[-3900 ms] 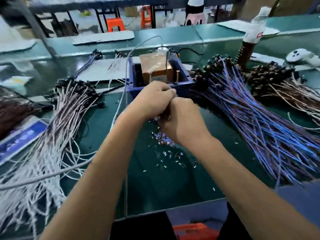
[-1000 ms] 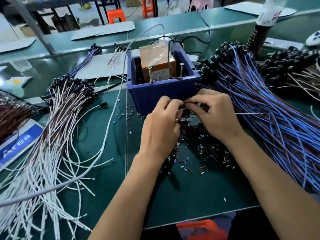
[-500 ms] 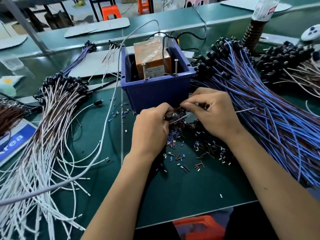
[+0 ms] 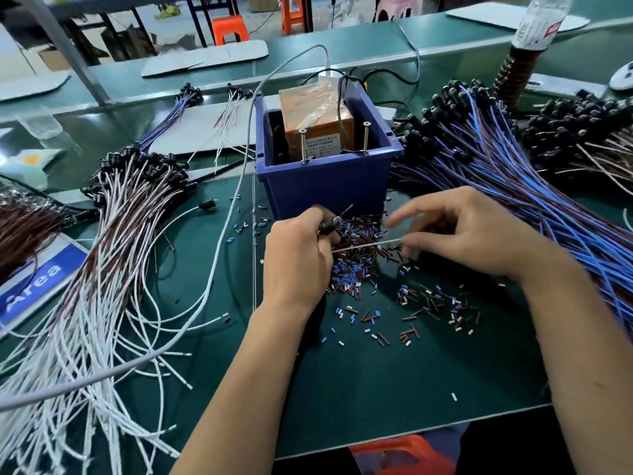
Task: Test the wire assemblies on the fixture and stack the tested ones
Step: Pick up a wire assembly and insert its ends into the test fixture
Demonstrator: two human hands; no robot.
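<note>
Between both hands' fingers (image 4: pixel 416 241), wire assembly (image 4: pixel 359 246).

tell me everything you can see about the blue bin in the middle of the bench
The blue bin is a deep, open-topped box that looks like moulded plastic, with a thick rim, standing upright on the green bench just behind both hands. Inside sits an orange-brown block wrapped in clear tape with a pale printed label. Two long screws stand upright at its front rim. A black cable and a grey cable run over or beside it. Cut insulation bits lie against its front base.
</note>
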